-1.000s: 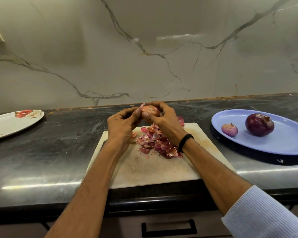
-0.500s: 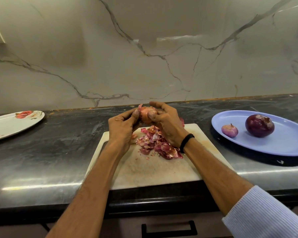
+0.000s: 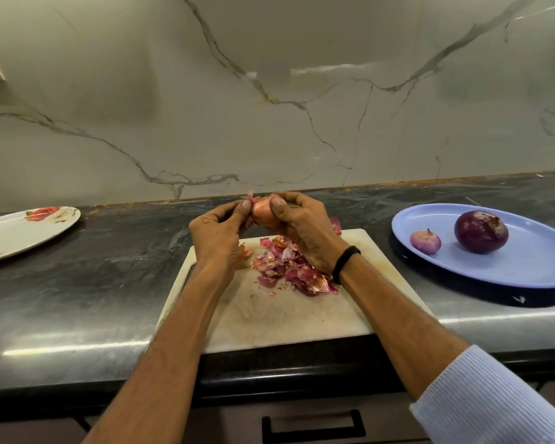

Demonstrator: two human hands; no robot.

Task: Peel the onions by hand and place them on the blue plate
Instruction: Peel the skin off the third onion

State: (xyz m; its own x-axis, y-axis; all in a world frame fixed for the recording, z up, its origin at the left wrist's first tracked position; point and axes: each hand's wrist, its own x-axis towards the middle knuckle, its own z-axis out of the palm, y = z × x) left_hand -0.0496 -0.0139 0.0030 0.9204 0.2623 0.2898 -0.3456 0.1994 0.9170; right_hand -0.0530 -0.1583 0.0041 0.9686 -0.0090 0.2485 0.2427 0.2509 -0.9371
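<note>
Gripping onion (image 3: pixel 263 214) in right hand (image 3: pixel 305 232), fingers curled round it, above far edge of cutting board (image 3: pixel 269 315). Pinching skin flap at onion's top with left hand (image 3: pixel 217 233). Noted peel pile (image 3: pixel 289 267) on board beneath. Right of board: blue plate (image 3: pixel 526 270) carrying large purple onion (image 3: pixel 481 231) and small onion (image 3: pixel 425 241).

Kitchen worktop: you are standing at a cooking counter.

A dark polished stone counter (image 3: pixel 77 299) runs left to right beneath a veined marble backsplash (image 3: pixel 269 123); a worn white cutting board (image 3: pixel 269 318) lies at its near edge, heaped with red onion skins (image 3: pixel 295 270); on the right, a blue plate (image 3: pixel 526 270) holds a large onion (image 3: pixel 481 231) and a small onion (image 3: pixel 425 241); at far left sits a white flowered plate (image 3: pixel 29 232); under the counter's near edge you see a drawer with a black handle (image 3: pixel 313 433).
</note>
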